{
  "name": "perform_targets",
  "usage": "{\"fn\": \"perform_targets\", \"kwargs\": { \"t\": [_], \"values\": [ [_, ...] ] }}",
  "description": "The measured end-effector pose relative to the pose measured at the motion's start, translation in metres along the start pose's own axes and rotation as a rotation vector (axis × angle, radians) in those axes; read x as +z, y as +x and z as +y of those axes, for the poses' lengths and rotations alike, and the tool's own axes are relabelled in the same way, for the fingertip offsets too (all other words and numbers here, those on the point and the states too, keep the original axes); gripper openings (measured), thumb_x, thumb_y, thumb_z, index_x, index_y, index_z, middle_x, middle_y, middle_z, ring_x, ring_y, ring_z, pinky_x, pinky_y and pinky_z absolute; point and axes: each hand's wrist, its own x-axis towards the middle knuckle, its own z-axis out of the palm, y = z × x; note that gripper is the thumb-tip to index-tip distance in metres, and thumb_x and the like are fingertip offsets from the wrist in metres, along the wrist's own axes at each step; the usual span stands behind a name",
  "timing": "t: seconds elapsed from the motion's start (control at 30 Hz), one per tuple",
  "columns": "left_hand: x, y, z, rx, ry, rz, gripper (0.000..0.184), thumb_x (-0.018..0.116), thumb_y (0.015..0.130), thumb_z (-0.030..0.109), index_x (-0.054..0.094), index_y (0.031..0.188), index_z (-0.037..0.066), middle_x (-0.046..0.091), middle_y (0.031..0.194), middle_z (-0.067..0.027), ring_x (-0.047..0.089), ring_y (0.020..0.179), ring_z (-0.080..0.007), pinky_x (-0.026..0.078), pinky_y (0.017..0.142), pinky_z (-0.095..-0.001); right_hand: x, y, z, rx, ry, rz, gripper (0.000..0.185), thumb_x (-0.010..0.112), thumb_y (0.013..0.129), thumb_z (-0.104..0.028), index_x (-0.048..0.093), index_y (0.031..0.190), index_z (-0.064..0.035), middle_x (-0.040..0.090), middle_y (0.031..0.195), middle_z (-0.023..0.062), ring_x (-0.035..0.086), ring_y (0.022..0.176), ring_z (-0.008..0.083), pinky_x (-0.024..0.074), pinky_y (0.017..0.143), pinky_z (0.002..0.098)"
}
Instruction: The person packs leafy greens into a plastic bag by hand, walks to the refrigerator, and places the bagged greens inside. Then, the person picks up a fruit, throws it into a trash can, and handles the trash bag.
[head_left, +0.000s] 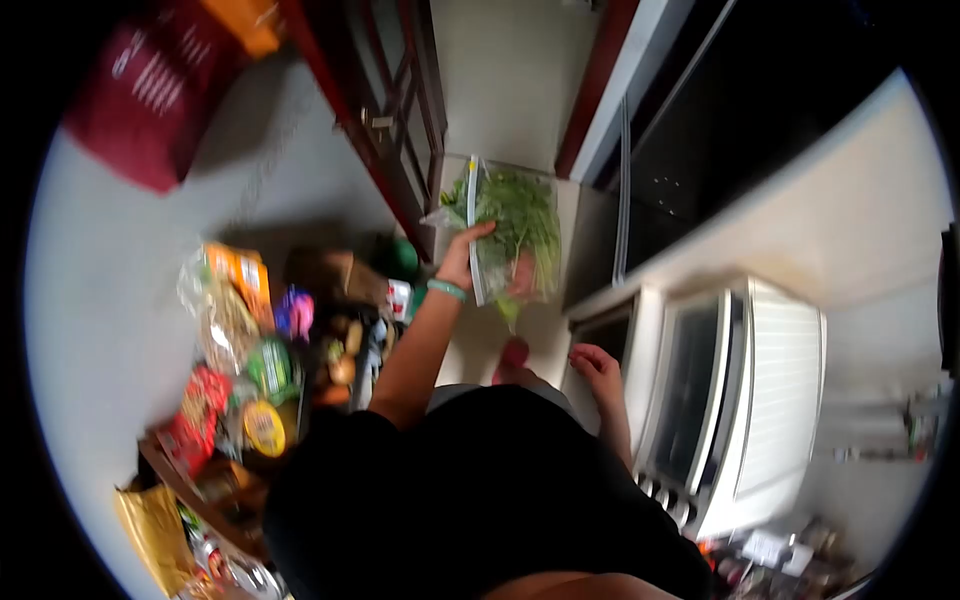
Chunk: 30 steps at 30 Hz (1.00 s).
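My left hand (462, 258), with a pale green bangle (446, 290) at its wrist, is closed on the edge of a clear zip bag (476, 245) in front of me. Leafy green vegetables (518, 210) with thin stems show through the plastic, and some leaves and stem ends show at the bag's left and lower sides. At my right side my right hand (598, 368) hangs with loosely bent fingers, a little apart, and nothing visible in them. It is nearest to a white appliance with a dark glass front (690, 360).
On the left stands a rack (170, 460) packed with food bags, jars and vegetables. A dark red door with glass panes (385, 120) opens ahead onto a pale floor. A black glossy surface (720, 140) fills the upper right. A maroon bag (150, 90) is at upper left.
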Motion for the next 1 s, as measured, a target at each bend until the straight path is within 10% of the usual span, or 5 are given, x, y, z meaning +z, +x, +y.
{"fn": "perform_targets", "kwargs": {
  "t": [0.2,0.6,1.0],
  "values": [
    [0.050,0.151,0.096,0.091,0.126,-0.012,0.028,0.059,0.078,0.011,0.055,0.103,-0.003,0.062,0.089,-0.0114,0.062,0.076,-0.0227,0.053,0.069,-0.0334,0.000,0.178,-0.166,-0.032,0.030,-0.030,0.020,0.051,0.087,-0.003,0.057,0.106,0.0001,0.063,0.093,0.0072,0.056,0.087,0.0118,0.0439,0.079,0.0246],
    [0.072,0.530,0.274,0.289,0.007,-0.117,0.037,0.057,0.076,0.016,0.054,0.108,-0.002,0.062,0.099,-0.0106,0.061,0.089,-0.0225,0.048,0.081,-0.0320,-0.012,0.573,-0.224,0.113,-0.169,-0.164,0.023,0.053,0.087,-0.007,0.057,0.107,0.0029,0.064,0.094,0.0115,0.059,0.086,0.0164,0.0466,0.078,0.0290],
    [0.126,0.640,0.270,0.174,-0.321,-0.208,0.044,0.058,0.075,0.021,0.050,0.112,-0.002,0.060,0.099,-0.0144,0.060,0.086,-0.0247,0.051,0.080,-0.0356,-0.011,0.649,-0.329,-0.143,-0.349,-0.166,0.021,0.050,0.089,-0.009,0.058,0.104,0.0020,0.062,0.094,0.0106,0.059,0.086,0.0171,0.0464,0.077,0.0295]
  ]
}}
